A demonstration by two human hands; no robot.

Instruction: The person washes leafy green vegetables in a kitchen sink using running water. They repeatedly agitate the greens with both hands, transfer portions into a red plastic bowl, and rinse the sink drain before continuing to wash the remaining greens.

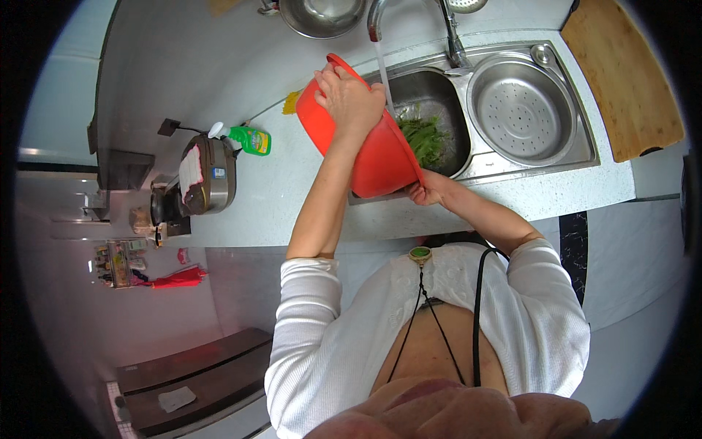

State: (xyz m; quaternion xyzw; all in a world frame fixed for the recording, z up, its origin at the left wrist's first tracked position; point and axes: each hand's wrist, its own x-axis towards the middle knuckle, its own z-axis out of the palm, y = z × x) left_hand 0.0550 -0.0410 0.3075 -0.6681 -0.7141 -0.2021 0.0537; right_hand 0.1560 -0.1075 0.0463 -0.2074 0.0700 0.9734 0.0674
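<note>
A red plastic basin point(373, 159) is tilted on its side over the left part of the sink, its opening towards the sink bowl point(458, 93). My left hand point(351, 101) grips the basin's upper side, fingers spread over its outside. Low on the basin, my right hand point(426, 189) holds the rim. Leafy green vegetables point(425, 140) lie in the sink bowl beside the basin. Water runs from the curved faucet point(375, 27) down between the basin and the bowl. The inside of the basin is mostly hidden.
A round perforated steel strainer point(521, 110) sits in the right sink bowl. Further right stands a wooden cutting board point(622, 82). On the counter at left are a green spray bottle point(255, 141) and a rice cooker point(219, 175). A steel bowl point(323, 16) is behind the sink.
</note>
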